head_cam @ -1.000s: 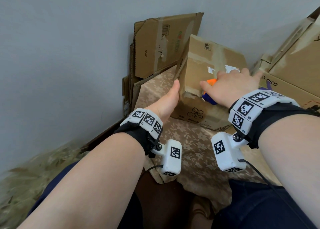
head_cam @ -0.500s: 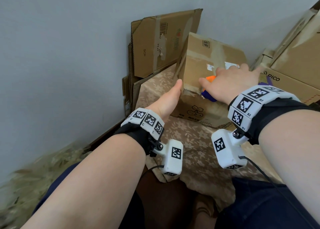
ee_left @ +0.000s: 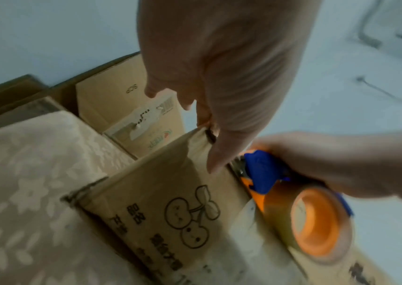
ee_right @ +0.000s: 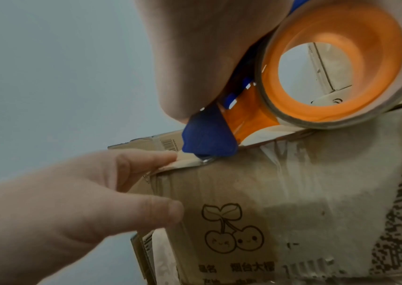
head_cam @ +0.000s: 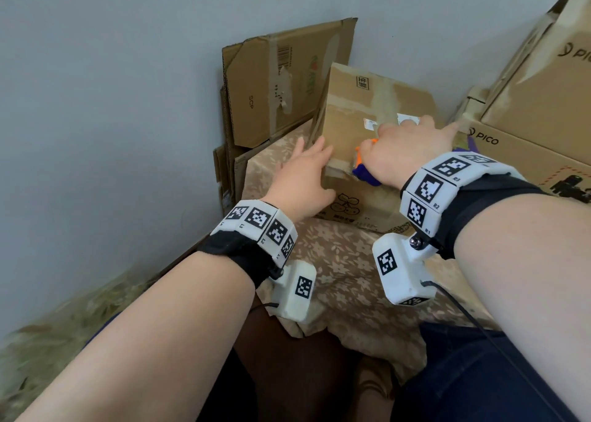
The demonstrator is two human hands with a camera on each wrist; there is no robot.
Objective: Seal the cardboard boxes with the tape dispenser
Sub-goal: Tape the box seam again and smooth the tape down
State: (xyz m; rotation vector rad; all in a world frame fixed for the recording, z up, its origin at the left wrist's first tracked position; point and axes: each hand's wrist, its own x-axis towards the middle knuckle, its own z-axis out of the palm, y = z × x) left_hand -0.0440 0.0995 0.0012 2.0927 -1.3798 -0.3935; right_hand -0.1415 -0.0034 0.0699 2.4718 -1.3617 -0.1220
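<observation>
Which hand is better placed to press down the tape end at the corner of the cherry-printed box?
Left. The left hand has its fingers open at the cherry-printed cardboard box's top corner, beside the tape end. The right hand is occupied gripping the orange-and-blue tape dispenser.

Black wristbands (head_cam: 246, 249), white tagged cameras (head_cam: 295, 290)

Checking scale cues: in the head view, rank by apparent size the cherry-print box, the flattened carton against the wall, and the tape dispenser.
1. Flattened carton and cherry-print box: look alike in size, and hands cover part of the box, so unranked.
2. Tape dispenser: smallest, mostly hidden under the right hand.
</observation>
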